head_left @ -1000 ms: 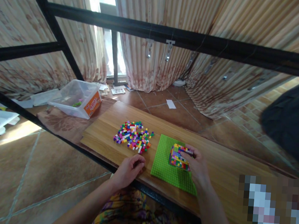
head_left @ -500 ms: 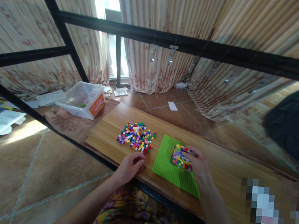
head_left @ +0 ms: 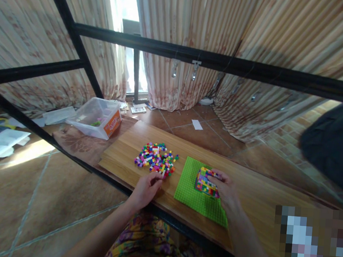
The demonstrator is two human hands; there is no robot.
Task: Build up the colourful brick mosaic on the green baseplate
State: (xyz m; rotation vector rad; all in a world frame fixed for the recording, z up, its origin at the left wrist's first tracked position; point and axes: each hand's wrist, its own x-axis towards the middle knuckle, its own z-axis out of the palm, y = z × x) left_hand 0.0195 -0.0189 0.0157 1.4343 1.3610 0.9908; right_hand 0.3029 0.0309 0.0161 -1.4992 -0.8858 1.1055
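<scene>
A flat block built of multicoloured toy bricks (head_left: 205, 182) rests on a green studded baseplate (head_left: 186, 189). My right hand (head_left: 226, 190) is closed over the right side of that build, its thumb on top and its fingers towards the far edge. Left of the baseplate lies a loose pile of small toy bricks (head_left: 155, 157) in many colours. My left hand (head_left: 146, 189) is at the near edge of the pile with its fingers curled in a pinch. What its fingertips hold, if anything, is too small to make out.
The wooden board (head_left: 123, 140) carries the pile and baseplate. A clear plastic box (head_left: 96, 118) with an orange label stands beyond its left end. A black metal frame (head_left: 154, 44) crosses in front of the curtains (head_left: 175, 81). A dark rounded object (head_left: 333, 141) stands at right.
My left hand has shifted slightly left. My right hand stays on the brick build with little movement. The whole view has shifted a little downward.
</scene>
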